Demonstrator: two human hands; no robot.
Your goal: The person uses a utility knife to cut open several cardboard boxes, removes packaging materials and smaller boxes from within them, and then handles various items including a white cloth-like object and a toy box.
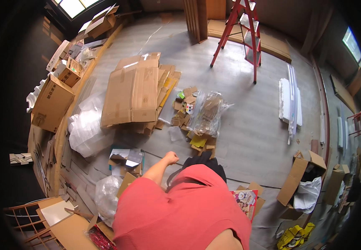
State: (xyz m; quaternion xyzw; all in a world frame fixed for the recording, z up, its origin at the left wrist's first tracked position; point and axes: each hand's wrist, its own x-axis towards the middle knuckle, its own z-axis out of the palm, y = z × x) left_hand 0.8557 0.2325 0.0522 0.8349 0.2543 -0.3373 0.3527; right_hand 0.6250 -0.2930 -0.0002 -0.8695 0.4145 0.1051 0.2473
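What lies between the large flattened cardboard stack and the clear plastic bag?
In the head view, small cardboard pieces lie between the cardboard stack and the plastic bag.

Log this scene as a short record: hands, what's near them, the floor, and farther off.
Left hand: looks curled; contents unclear
Right hand: out of view
Just ahead of left hand: translucent plastic piece
Floor ahead: flattened cardboard stack, filled clear plastic bag
Farther off: standing red stepladder
Right side: open carton, yellow bag

Dark lettering (54, 98), on 2 brown boxes (49, 109)
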